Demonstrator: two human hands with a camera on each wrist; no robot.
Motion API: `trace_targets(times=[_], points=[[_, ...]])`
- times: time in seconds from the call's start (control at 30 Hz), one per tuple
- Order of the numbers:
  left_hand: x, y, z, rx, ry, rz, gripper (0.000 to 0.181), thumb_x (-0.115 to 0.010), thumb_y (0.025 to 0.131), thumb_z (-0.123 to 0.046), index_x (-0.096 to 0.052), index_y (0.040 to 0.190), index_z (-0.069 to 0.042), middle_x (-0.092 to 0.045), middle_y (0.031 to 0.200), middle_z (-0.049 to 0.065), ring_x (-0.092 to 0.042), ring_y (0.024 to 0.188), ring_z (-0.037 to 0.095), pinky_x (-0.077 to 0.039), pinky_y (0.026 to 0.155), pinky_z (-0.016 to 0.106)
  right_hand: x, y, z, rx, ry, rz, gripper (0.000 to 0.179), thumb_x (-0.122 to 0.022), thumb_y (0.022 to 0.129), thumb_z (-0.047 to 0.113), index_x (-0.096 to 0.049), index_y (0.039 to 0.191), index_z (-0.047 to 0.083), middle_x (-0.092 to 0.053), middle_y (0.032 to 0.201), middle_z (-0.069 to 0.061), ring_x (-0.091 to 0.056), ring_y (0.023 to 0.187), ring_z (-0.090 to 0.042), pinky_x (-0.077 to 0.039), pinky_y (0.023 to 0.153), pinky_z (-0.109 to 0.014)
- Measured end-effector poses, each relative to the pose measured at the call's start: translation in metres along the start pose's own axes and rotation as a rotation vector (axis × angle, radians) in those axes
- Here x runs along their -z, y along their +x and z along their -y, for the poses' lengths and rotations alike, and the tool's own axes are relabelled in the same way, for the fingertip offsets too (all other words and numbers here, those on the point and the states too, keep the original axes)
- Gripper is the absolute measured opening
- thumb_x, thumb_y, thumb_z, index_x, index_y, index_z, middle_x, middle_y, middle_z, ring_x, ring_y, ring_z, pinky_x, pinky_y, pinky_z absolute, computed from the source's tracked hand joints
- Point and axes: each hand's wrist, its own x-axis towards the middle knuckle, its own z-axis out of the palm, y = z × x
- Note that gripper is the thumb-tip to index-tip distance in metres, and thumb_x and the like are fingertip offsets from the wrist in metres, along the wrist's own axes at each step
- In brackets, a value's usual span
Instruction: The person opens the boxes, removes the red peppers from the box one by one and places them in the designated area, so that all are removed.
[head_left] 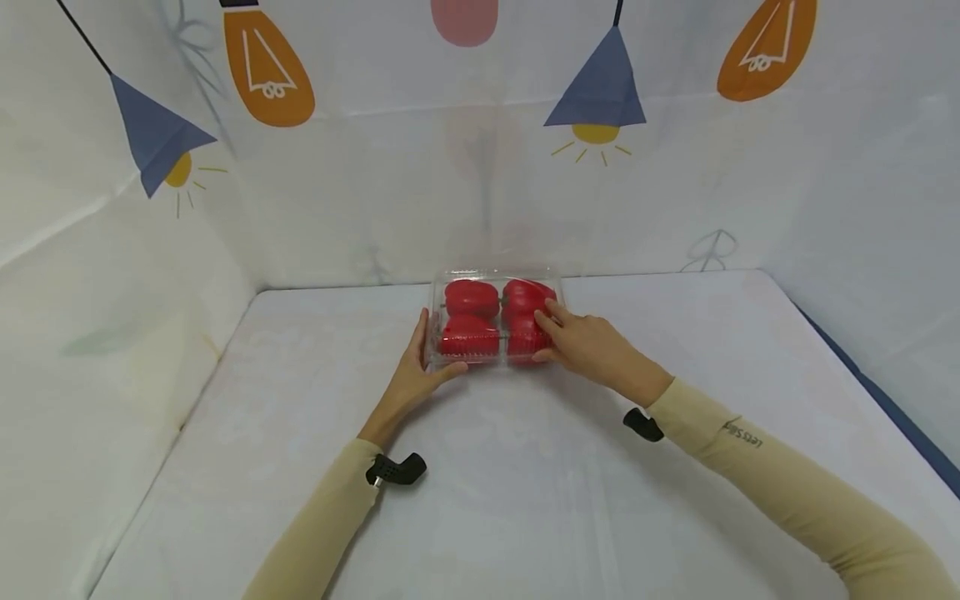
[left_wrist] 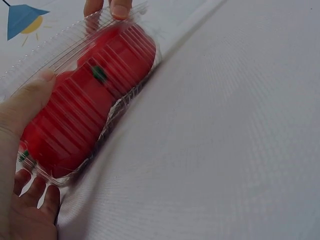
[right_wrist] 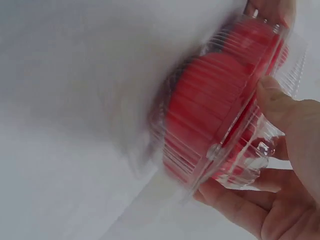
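Observation:
A clear plastic clamshell container [head_left: 497,272] with several red bell peppers [head_left: 471,298] sits on the white table near the back wall. My left hand [head_left: 411,379] holds its left end, thumb along the front and fingers against the side. At the other end, my right hand [head_left: 596,350] grips the front right corner. In the right wrist view, the right thumb [right_wrist: 275,102] presses the rim while the fingers [right_wrist: 235,205] go round the side. Green stems [left_wrist: 99,73] show through the ribbed plastic in the left wrist view. The peppers partly hide one another.
The white table [head_left: 495,492] reaches toward me in front of the container. Behind it stands a white cloth wall [head_left: 360,192] printed with lamps and bulbs. More white cloth hangs at the left [head_left: 97,317] and right [head_left: 885,275] sides.

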Motion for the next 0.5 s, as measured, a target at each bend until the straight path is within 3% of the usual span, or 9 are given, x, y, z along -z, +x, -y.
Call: trace_targets(times=[0.17, 0.3, 0.5], points=[[0.002, -0.002, 0.002, 0.015, 0.007, 0.003, 0.111, -0.078, 0.075, -0.039, -0.001, 0.153, -0.026, -0.006, 0.159, -0.009, -0.007, 0.147, 0.013, -0.018, 0.117, 0.044, 0.002, 0.002, 0.006, 0.067, -0.129, 0.082, 0.066, -0.06, 0.089, 0.04, -0.046, 0.134, -0.006, -0.046, 0.136, -0.031, -0.068, 0.088, -0.04, -0.057, 0.071, -0.039], [0.002, -0.004, 0.001, 0.016, 0.006, 0.009, 0.11, -0.078, 0.075, -0.04, -0.001, 0.153, -0.028, -0.006, 0.159, -0.009, -0.008, 0.147, 0.013, -0.018, 0.117, 0.044, 0.003, 0.002, 0.011, 0.078, -0.19, 0.125, 0.063, -0.059, 0.092, 0.037, -0.045, 0.135, -0.007, -0.047, 0.135, -0.031, -0.067, 0.092, -0.041, -0.057, 0.071, -0.039], [0.0, -0.001, 0.001, -0.002, -0.033, 0.009, 0.108, -0.077, 0.076, -0.039, -0.001, 0.152, -0.029, -0.006, 0.159, -0.01, -0.007, 0.147, 0.012, -0.017, 0.117, 0.044, 0.001, 0.003, 0.014, 0.079, -0.258, 0.064, 0.06, -0.064, 0.089, 0.03, -0.047, 0.131, -0.009, -0.05, 0.131, -0.031, -0.067, 0.087, -0.042, -0.057, 0.067, -0.041]])
